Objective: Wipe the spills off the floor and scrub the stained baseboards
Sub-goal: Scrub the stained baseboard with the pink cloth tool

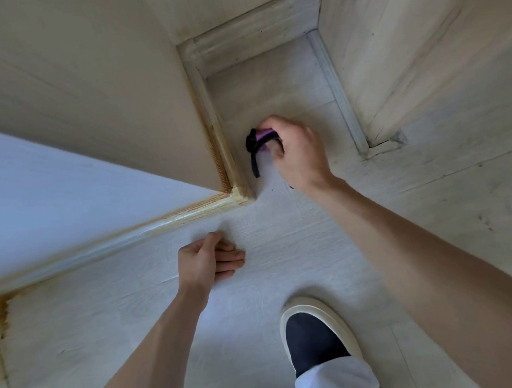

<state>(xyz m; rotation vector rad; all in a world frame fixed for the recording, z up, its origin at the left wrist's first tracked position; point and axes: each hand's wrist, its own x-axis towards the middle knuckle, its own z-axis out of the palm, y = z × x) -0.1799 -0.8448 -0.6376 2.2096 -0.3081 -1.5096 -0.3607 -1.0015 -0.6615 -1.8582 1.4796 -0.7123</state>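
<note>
Head view: pale floor (281, 222), stained baseboard (218, 141) along wall corner, orange grime on top edge. My right hand (299, 153), fingers curled on purple-black cloth (258, 141), just beside baseboard. Left hand (206, 260) relaxed, holds nothing. Better press cloth into groove, short strokes. No containers visible.

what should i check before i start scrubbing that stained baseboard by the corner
1. Right hand grips the purple and black scrubber: ok.
2. Scrubber touching the stained baseboard: not ok, it sits just beside it.
3. Left hand braced on the floor: cannot tell, it holds nothing.
4. Stains located: ok, orange-brown along the trim and at the outer corner.
5. Scrubber damp: cannot tell.
</note>
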